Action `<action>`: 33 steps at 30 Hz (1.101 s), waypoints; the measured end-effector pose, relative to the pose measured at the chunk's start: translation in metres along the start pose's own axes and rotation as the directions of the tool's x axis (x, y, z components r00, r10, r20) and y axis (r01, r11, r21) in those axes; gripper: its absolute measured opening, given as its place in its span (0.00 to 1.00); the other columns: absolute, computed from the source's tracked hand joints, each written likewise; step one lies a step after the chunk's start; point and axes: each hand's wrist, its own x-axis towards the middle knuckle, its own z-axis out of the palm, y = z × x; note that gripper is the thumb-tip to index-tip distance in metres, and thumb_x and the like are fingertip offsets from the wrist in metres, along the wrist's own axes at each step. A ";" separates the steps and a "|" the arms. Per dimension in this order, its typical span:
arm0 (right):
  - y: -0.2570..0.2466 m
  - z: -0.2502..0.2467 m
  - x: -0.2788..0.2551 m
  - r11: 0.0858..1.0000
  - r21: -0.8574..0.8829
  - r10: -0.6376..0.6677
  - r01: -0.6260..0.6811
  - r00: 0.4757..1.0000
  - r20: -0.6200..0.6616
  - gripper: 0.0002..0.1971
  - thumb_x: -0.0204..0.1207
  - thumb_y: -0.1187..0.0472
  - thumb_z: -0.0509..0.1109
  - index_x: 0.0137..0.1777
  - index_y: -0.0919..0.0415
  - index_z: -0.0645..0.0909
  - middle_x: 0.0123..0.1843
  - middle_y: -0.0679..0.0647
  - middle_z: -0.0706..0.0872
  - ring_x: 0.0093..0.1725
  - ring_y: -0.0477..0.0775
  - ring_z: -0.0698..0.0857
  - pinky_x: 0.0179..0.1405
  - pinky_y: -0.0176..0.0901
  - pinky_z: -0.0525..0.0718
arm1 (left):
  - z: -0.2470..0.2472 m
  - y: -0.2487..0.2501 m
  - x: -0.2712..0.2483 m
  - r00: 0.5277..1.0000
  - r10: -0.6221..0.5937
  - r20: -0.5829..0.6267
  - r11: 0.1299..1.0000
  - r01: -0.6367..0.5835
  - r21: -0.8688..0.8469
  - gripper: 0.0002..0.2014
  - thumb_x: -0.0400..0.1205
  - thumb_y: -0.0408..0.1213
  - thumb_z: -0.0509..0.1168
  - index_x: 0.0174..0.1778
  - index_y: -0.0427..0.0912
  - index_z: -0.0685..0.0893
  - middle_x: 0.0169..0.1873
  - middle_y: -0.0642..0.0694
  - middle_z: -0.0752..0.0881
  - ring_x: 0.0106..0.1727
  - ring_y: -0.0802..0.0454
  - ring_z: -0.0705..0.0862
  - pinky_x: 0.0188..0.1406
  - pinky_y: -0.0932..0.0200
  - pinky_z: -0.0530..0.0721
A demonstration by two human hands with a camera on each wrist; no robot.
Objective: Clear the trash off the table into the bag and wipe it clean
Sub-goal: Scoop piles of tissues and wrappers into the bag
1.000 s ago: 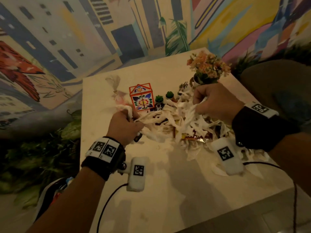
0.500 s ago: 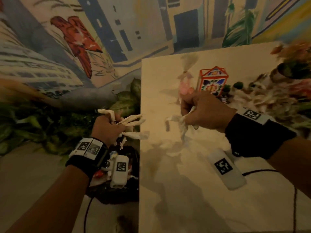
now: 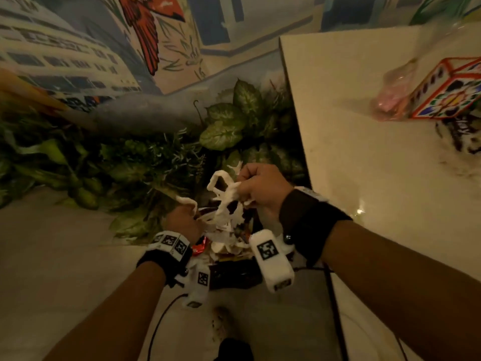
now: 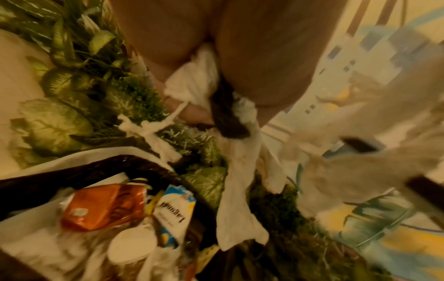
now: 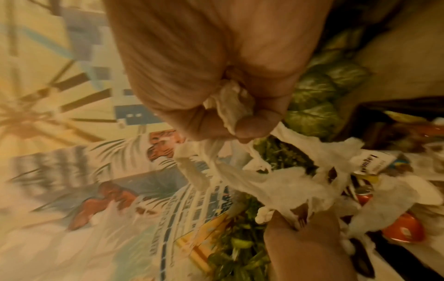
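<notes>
Both hands hang over a dark trash bag [image 3: 234,276] on the floor left of the table [image 3: 364,178]. My right hand [image 3: 256,185] grips a torn bunch of white tissue shreds [image 3: 227,199] above the bag's mouth. Lower down, my left hand [image 3: 182,221] clutches more white tissue strips [image 4: 236,192] together with a dark piece [image 4: 228,117]. Inside the bag lie an orange wrapper [image 4: 103,207], a blue-and-white packet [image 4: 173,211] and a white lid [image 4: 131,245]. The right wrist view shows my right hand [image 5: 240,121] pinching the tissue [image 5: 276,182].
Green leafy plants [image 3: 229,121] line the floor between the painted wall and the table's left edge. On the table stand a colourful patterned box [image 3: 450,89], a pinkish clear pouch [image 3: 390,97] and more shredded paper [image 3: 463,142] at the right.
Both hands have carried their tissue off the table, leftward and down, to the bag on the floor. The head view has swung left, leaving most of the table out of frame.
</notes>
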 end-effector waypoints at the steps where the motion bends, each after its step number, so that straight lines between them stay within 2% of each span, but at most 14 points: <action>1: 0.011 0.012 0.011 0.997 0.060 0.058 -0.057 0.998 -0.023 0.20 0.66 0.82 0.64 0.24 0.59 0.65 0.25 0.56 0.70 0.25 0.53 0.73 0.23 0.38 0.75 | 0.010 -0.011 0.010 1.000 -0.004 0.027 0.999 0.003 0.034 0.12 0.80 0.38 0.66 0.55 0.36 0.83 0.54 0.37 0.85 0.55 0.39 0.83 0.44 0.53 0.78; 4: 0.056 0.038 0.042 0.948 0.228 0.244 -0.221 0.967 -0.078 0.21 0.69 0.82 0.62 0.26 0.59 0.62 0.26 0.56 0.67 0.26 0.54 0.69 0.24 0.40 0.71 | 0.039 -0.034 0.035 0.998 -0.006 0.056 0.996 0.001 0.091 0.14 0.80 0.35 0.65 0.61 0.37 0.81 0.61 0.38 0.82 0.61 0.40 0.81 0.50 0.55 0.79; 7: 0.101 0.050 0.071 0.899 0.298 0.369 -0.322 0.922 -0.115 0.18 0.71 0.82 0.62 0.28 0.60 0.67 0.30 0.59 0.72 0.29 0.55 0.72 0.25 0.41 0.72 | 0.063 -0.053 0.062 0.998 -0.012 0.057 0.997 0.007 0.075 0.14 0.80 0.38 0.62 0.61 0.39 0.80 0.63 0.39 0.80 0.62 0.40 0.81 0.53 0.55 0.79; 9: 0.128 0.055 0.088 0.883 0.283 0.426 -0.376 0.893 -0.145 0.16 0.69 0.82 0.65 0.29 0.61 0.71 0.32 0.60 0.76 0.32 0.57 0.77 0.28 0.44 0.79 | 0.079 -0.064 0.078 0.998 0.030 0.053 0.996 -0.034 0.088 0.16 0.82 0.43 0.58 0.63 0.41 0.79 0.62 0.43 0.81 0.64 0.42 0.80 0.64 0.54 0.77; 11: 0.153 0.060 0.106 0.889 0.212 0.444 -0.405 0.876 -0.189 0.16 0.66 0.80 0.68 0.27 0.60 0.74 0.33 0.60 0.78 0.38 0.61 0.81 0.41 0.54 0.86 | 0.095 -0.074 0.094 0.995 0.087 0.045 0.990 -0.091 0.112 0.17 0.83 0.45 0.54 0.63 0.44 0.80 0.61 0.46 0.84 0.64 0.46 0.80 0.69 0.55 0.74; 14: 0.189 0.068 0.134 0.894 0.105 0.448 -0.436 0.860 -0.244 0.15 0.65 0.73 0.71 0.21 0.56 0.79 0.36 0.61 0.83 0.42 0.63 0.84 0.50 0.60 0.88 | 0.119 -0.091 0.111 0.989 0.083 0.118 0.985 -0.099 0.139 0.23 0.83 0.47 0.55 0.76 0.49 0.71 0.73 0.49 0.75 0.74 0.50 0.72 0.77 0.58 0.61; 16: 0.204 0.072 0.143 0.893 0.030 0.444 -0.450 0.866 -0.229 0.10 0.69 0.71 0.69 0.33 0.56 0.86 0.46 0.63 0.86 0.46 0.63 0.85 0.53 0.57 0.87 | 0.130 -0.097 0.113 0.980 0.043 0.194 0.981 -0.078 0.176 0.34 0.79 0.59 0.53 0.81 0.48 0.62 0.79 0.47 0.66 0.79 0.47 0.65 0.82 0.54 0.56; 18: 0.211 0.074 0.146 0.881 -0.055 0.461 -0.471 0.878 -0.131 0.12 0.74 0.69 0.68 0.56 0.66 0.85 0.60 0.65 0.86 0.57 0.63 0.85 0.62 0.55 0.84 | 0.136 -0.096 0.108 0.970 -0.010 0.242 0.979 -0.040 0.201 0.40 0.75 0.62 0.58 0.80 0.45 0.62 0.79 0.41 0.65 0.78 0.41 0.67 0.79 0.47 0.64; 20: 0.216 0.076 0.147 0.870 -0.099 0.479 -0.483 0.876 -0.059 0.19 0.77 0.66 0.66 0.68 0.66 0.78 0.68 0.63 0.81 0.66 0.66 0.81 0.65 0.51 0.81 | 0.137 -0.093 0.102 0.957 0.020 0.288 0.973 -0.085 0.215 0.37 0.78 0.59 0.62 0.80 0.48 0.62 0.80 0.44 0.63 0.78 0.39 0.64 0.79 0.44 0.63; 22: 0.218 0.076 0.150 0.870 -0.100 0.481 -0.482 0.876 -0.036 0.20 0.79 0.62 0.65 0.71 0.60 0.76 0.72 0.61 0.78 0.68 0.66 0.79 0.68 0.52 0.78 | 0.137 -0.095 0.100 0.946 -0.049 0.322 0.978 -0.019 0.206 0.43 0.76 0.63 0.63 0.83 0.51 0.53 0.82 0.44 0.57 0.80 0.38 0.59 0.79 0.44 0.61; 25: 0.210 0.067 0.147 0.885 -0.116 0.448 -0.451 0.893 -0.048 0.22 0.82 0.61 0.62 0.76 0.57 0.70 0.77 0.59 0.73 0.73 0.65 0.74 0.74 0.52 0.73 | 0.131 -0.097 0.100 0.927 -0.160 0.339 0.987 0.148 0.062 0.52 0.69 0.60 0.72 0.83 0.47 0.53 0.79 0.37 0.61 0.76 0.35 0.68 0.74 0.43 0.71; 28: 0.192 0.056 0.135 0.891 -0.154 0.421 -0.426 0.904 -0.067 0.26 0.82 0.61 0.61 0.80 0.53 0.64 0.80 0.57 0.68 0.76 0.62 0.71 0.76 0.54 0.71 | 0.118 -0.091 0.086 0.937 -0.154 0.314 0.985 0.170 -0.025 0.46 0.71 0.51 0.71 0.82 0.48 0.56 0.75 0.36 0.67 0.71 0.35 0.74 0.69 0.43 0.76; 30: 0.175 0.052 0.124 0.898 -0.141 0.410 -0.417 0.909 -0.076 0.27 0.80 0.63 0.62 0.79 0.52 0.66 0.80 0.57 0.69 0.74 0.62 0.73 0.75 0.55 0.73 | 0.109 -0.082 0.071 0.966 -0.090 0.240 0.992 0.109 -0.063 0.42 0.73 0.49 0.70 0.81 0.48 0.57 0.76 0.37 0.69 0.73 0.36 0.73 0.71 0.43 0.75; 33: 0.148 0.046 0.100 0.906 -0.091 0.411 -0.413 0.910 -0.049 0.23 0.78 0.64 0.65 0.74 0.55 0.74 0.74 0.58 0.76 0.68 0.63 0.78 0.70 0.57 0.78 | 0.090 -0.062 0.047 0.981 -0.107 0.162 0.990 0.120 -0.074 0.36 0.78 0.45 0.68 0.80 0.44 0.60 0.76 0.39 0.69 0.74 0.39 0.72 0.70 0.50 0.74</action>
